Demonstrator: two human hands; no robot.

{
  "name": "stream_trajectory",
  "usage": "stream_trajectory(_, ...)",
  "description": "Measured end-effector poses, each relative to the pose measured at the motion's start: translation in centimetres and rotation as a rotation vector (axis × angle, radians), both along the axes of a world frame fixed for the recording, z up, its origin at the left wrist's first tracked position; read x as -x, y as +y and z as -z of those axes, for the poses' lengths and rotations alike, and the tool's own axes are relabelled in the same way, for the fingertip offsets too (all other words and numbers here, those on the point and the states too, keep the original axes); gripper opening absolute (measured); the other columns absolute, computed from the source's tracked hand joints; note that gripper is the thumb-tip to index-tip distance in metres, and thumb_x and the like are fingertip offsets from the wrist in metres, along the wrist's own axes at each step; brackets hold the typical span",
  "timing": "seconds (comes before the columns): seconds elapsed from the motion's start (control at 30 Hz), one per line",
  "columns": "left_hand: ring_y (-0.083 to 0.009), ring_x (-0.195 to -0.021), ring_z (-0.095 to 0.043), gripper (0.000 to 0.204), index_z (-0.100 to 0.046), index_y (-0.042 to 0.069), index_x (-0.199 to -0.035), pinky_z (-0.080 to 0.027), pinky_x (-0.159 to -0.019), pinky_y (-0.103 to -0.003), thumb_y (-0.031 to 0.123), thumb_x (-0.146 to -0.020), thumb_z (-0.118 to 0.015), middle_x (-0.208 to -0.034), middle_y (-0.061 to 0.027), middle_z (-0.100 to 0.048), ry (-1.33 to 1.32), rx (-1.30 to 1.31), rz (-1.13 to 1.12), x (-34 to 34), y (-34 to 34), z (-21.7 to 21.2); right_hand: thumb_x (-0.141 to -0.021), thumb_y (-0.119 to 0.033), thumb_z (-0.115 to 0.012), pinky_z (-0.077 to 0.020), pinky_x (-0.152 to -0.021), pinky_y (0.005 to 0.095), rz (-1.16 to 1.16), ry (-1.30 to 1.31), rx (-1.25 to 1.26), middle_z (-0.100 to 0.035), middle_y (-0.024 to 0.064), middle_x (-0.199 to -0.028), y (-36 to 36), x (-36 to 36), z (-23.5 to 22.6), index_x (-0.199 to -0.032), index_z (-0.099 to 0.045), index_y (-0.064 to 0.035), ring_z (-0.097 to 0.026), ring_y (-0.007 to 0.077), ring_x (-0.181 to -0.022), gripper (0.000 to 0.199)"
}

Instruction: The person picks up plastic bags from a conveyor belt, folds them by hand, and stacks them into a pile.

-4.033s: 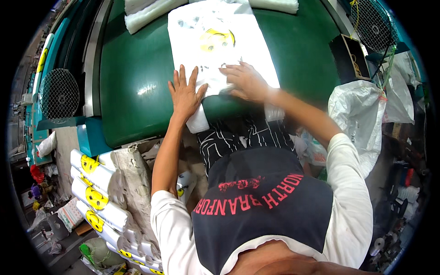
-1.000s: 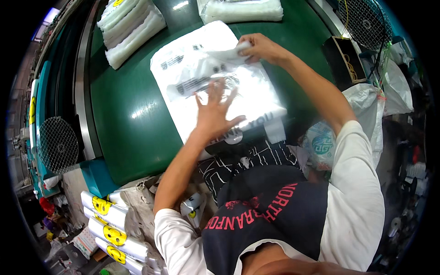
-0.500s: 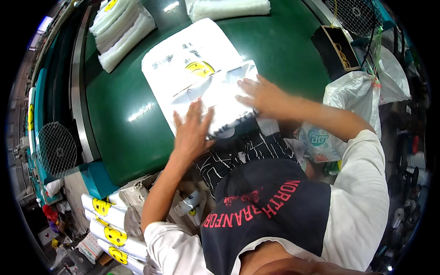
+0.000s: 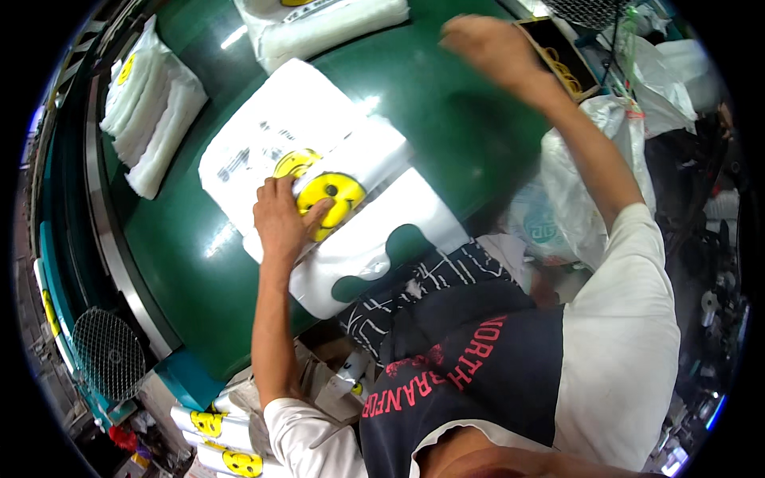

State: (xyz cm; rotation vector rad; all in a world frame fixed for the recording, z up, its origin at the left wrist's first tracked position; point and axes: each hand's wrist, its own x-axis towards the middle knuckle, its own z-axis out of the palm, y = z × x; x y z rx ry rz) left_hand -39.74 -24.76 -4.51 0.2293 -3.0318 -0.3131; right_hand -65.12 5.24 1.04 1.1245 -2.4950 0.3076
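a folded stack of white plastic bags (image 4: 335, 199) with a yellow round face print lies on the green counter (image 4: 430, 119), near its front edge, its cut-out handle end pointing toward the person's body. the left hand (image 4: 280, 217) lies flat on the stack beside the yellow print, fingers (image 4: 317, 213) spread a little apart and pressing down, not closed around anything. the right hand (image 4: 486, 44) is up over the far side of the counter, well apart from the stack, close to a dark tray (image 4: 567, 60) at the counter's right edge; it shows from the back and its fingers look loosely curled, though whether they hold anything cannot be told. the bags are likely light, thin, soft and slippery, so the layers would slide over each other unless pinned flat; the handle end or a folded edge looks the surest place to take hold. to the left sit two more white bundles (image 4: 151, 111), and another bundle (image 4: 319, 24) at the far edge, with bare green surface between them and to the right of the stack. a clear sack (image 4: 590, 175) hangs off the right edge.
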Motion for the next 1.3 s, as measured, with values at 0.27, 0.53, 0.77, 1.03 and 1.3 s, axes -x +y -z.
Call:
stream_trajectory(0.27,-0.0248,-0.064,-0.064,0.063,-0.065,-0.007,-0.095,-0.050,-0.061,-0.035,0.053,-0.075,-0.066,-0.072,-0.0175,-0.065,-0.320,-0.506,-0.068,0.9,1.9,-1.3,-0.075,-0.018,-0.067,-0.0501,-0.072,0.0412,0.443,-0.384,-0.336,-0.067,0.0147,-0.086,19.3,5.4,2.2,-0.092,-0.068,-0.0075,-0.064,0.0308,-0.083,0.020)
stream_trajectory(0.53,-0.0179,-0.086,-0.065,0.079,-0.051,-0.001,-0.115,-0.054,-0.077,-0.031,0.064,-0.071,-0.061,-0.100,-0.0099,-0.063,-0.020,-1.595,-0.213,-6.1,7.3,-4.9,-0.072,-0.021,-0.072,-0.0517,-0.070,0.0402,0.384,-0.315,-0.079,-0.067,0.0161,-0.083,19.8,5.1,-1.2,-0.089,-0.069,-0.0043,-0.065,0.0309,-0.081,0.024)
stream_trajectory(0.77,-0.0179,-0.093,-0.063,0.072,-0.049,0.004,-0.119,-0.054,-0.079,-0.031,0.059,-0.075,-0.061,-0.108,-0.0076,-0.061,0.226,-1.750,-0.194,-7.7,10.0,-6.9,-0.081,-0.014,-0.064,-0.0512,-0.058,0.0331,0.364,-0.489,0.137,-0.066,0.0130,-0.068,19.1,5.1,-1.8,-0.088,-0.066,0.0014,-0.066,0.0214,-0.060,0.018)
stream_trajectory(1.03,-0.0161,-0.099,-0.059,0.068,-0.046,0.007,-0.125,-0.049,-0.086,-0.030,0.061,-0.084,-0.047,-0.111,-0.0060,-0.059,0.416,-1.722,-0.211,-7.1,12.3,-8.6,-0.082,-0.022,-0.058,-0.0498,-0.075,0.0430,0.453,-0.367,0.047,-0.067,0.0143,-0.088,18.3,3.8,-3.1,-0.096,-0.061,-0.0069,-0.064,0.0317,-0.086,0.021)
stream_trajectory(1.3,-0.0229,-0.109,-0.055,0.063,-0.042,0.003,-0.127,-0.045,-0.095,-0.038,0.051,-0.088,-0.051,-0.120,-0.0111,-0.055,0.426,-1.830,-0.034,-3.6,14.1,-7.7,-0.086,-0.029,-0.055,-0.0503,-0.070,0.0434,0.112,-0.274,0.075,-0.065,0.0133,-0.075,7.6,-3.9,-7.3,-0.092,-0.055,-0.0061,-0.064,0.0327,-0.077,0.023)
